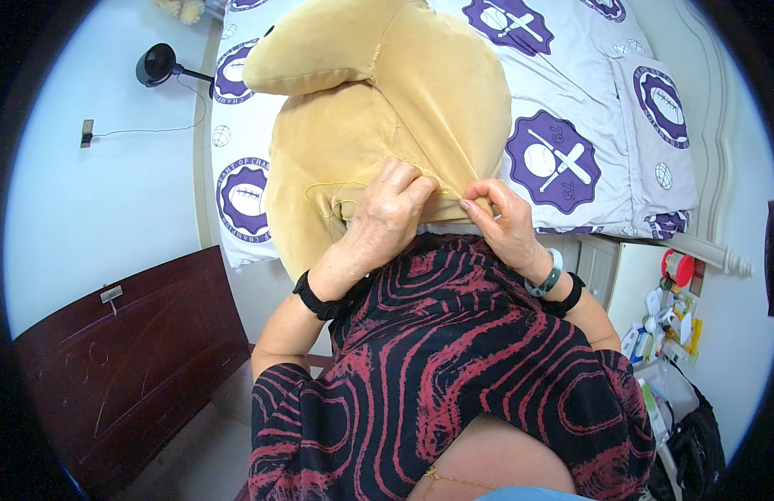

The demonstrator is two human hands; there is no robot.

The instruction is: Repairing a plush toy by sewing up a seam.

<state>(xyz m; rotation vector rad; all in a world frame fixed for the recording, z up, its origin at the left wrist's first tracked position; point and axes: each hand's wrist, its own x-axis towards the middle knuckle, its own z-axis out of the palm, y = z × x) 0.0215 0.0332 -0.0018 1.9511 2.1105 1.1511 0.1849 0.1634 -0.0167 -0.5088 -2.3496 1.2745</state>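
A large tan plush toy (379, 92) lies on the bed in front of me. My left hand (391, 209) grips a fold of its fabric along a seam at the lower edge. Just to the right, my right hand (500, 217) pinches the same seam between thumb and fingers, touching the left hand's fingertips. A thin yellow thread (328, 190) loops across the plush left of my left hand. Whether a needle is in my right fingers cannot be told. Both wrists wear black bands; the right also has a pale green bangle (547, 277).
The bed carries a white cover (621, 125) with purple round emblems. A dark wooden door (128, 351) stands at lower left. A black fan (157, 64) sits by the wall upper left. A white nightstand (629, 280) with bottles and clutter is at right.
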